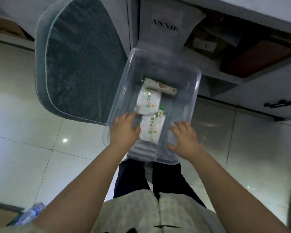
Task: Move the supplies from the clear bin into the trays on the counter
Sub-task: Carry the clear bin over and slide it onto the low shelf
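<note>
The clear bin (188,91) stands on the tiled floor (23,98), just in front of the person's feet. Inside the bin lie three white packets with green print. One packet (151,130) is at the near end of the bin, a second packet (149,102) lies beyond it in the middle, and a rolled packet (161,87) lies across the far end of the second one. The left hand (123,130) is inside the bin with open fingers, touching the left edge of the near packet. The right hand (183,138) is also open, fingers spread, over the right part of the bin, apart from the packets. A grey-blue mat (79,56) lies left of the bin.
</note>
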